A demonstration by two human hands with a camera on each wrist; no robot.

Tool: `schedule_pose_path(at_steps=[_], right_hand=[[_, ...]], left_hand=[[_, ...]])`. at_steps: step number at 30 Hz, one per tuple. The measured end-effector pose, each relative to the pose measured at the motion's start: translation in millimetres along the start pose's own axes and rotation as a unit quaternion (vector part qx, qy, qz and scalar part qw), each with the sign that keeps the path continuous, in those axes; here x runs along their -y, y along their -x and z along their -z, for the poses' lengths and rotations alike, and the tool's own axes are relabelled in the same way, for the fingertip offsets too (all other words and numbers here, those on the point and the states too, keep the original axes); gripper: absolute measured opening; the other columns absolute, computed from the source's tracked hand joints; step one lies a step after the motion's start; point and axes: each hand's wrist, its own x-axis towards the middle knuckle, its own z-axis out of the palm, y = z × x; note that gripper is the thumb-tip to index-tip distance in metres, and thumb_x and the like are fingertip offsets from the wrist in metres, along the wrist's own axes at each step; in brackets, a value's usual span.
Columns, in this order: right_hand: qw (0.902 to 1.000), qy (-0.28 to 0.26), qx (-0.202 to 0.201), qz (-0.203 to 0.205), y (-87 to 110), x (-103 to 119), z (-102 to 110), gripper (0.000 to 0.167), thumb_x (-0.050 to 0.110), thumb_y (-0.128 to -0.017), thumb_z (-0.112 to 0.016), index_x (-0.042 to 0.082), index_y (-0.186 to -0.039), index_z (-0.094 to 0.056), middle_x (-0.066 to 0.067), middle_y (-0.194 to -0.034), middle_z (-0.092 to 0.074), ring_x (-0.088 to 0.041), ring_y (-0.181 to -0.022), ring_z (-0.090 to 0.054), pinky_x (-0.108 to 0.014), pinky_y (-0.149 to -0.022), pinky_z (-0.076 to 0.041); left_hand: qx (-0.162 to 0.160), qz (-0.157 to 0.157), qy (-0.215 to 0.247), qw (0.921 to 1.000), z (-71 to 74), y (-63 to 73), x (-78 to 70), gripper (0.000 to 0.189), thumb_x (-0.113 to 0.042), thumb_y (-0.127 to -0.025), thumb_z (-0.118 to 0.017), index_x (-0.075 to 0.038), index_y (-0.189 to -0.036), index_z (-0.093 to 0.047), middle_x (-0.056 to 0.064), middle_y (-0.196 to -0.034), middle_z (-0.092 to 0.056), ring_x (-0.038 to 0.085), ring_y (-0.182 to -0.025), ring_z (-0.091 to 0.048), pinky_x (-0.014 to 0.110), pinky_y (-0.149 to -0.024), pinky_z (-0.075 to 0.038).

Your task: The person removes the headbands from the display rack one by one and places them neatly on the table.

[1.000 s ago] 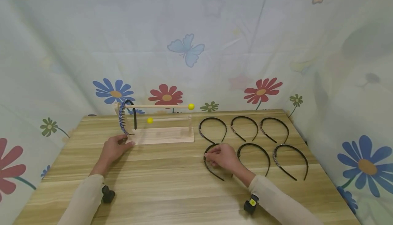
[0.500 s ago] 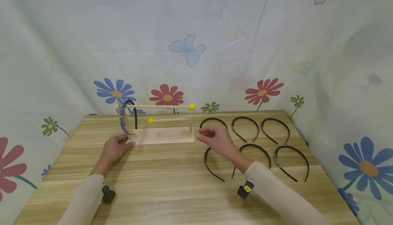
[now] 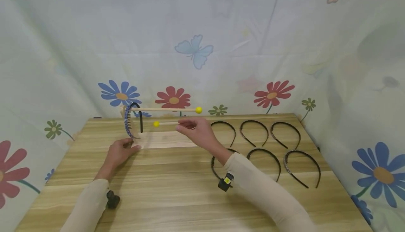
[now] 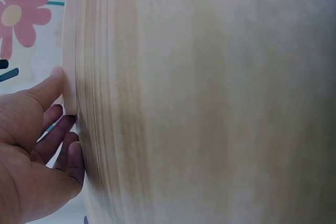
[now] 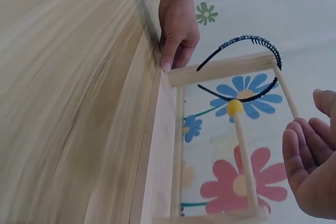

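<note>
A wooden headband stand (image 3: 164, 140) has two rods tipped with yellow balls. One blue-beaded black headband (image 3: 128, 117) hangs at the left end of its upper rod (image 3: 167, 109). My left hand (image 3: 118, 153) grips the near left corner of the base, the thumb against the plank's edge in the left wrist view. My right hand (image 3: 199, 132) is in the air before the stand, overlapping the lower rod. Its fingers bend loosely with the thumb apart, and nothing shows between them in the right wrist view. The stand's right upright is hidden behind this hand.
Several black toothed headbands lie in two rows on the right of the wood-grain table (image 3: 164, 197), among them a front-right headband (image 3: 302, 168). My right forearm passes over the front-left headband (image 3: 213, 165). A flowered cloth (image 3: 240, 66) hangs behind and beside the table.
My right hand has lifted off the front-left headband, which stays on the table, and moved left to the stand. My left hand keeps its hold on the base.
</note>
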Motion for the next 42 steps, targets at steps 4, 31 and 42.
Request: schedule_pose_path(at_steps=[4, 31, 42], right_hand=[[0.9999, -0.014, 0.005, -0.005, -12.8, 9.0, -17.4, 0.031, 0.03, -0.094, -0.077, 0.012, -0.119, -0.076, 0.001, -0.105, -0.077, -0.009, -0.092, -0.07, -0.025, -0.079, -0.059], [0.9967, -0.047, 0.065, -0.012, -58.0, 25.5, -119.3, 0.044, 0.035, -0.092, -0.078, 0.01, -0.127, -0.071, 0.005, -0.104, -0.075, 0.002, -0.091, -0.067, -0.014, -0.079, -0.055], [0.995, -0.07, 0.063, -0.032, -62.1, 31.5, -136.9, 0.041, 0.031, -0.092, -0.079, 0.007, -0.124, -0.072, 0.003, -0.102, -0.076, 0.001, -0.088, -0.067, -0.013, -0.076, -0.055]], left_hand=[[-0.003, -0.002, 0.001, 1.0, 0.9, 1.3, -0.9, 0.067, -0.036, -0.097, -0.072, 0.012, -0.14, -0.053, 0.033, -0.141, -0.054, 0.051, -0.132, -0.051, 0.062, -0.109, -0.043], [-0.018, -0.024, 0.003, 0.9995, 0.4, -1.5, 4.8, 0.064, -0.039, -0.096, -0.073, 0.01, -0.136, -0.059, 0.03, -0.136, -0.059, 0.049, -0.129, -0.055, 0.062, -0.106, -0.045], [-0.034, -0.041, 0.005, 0.9986, 0.1, 0.2, 3.9, 0.057, -0.034, -0.095, -0.075, 0.008, -0.132, -0.063, 0.03, -0.131, -0.063, 0.049, -0.125, -0.057, 0.062, -0.105, -0.046]])
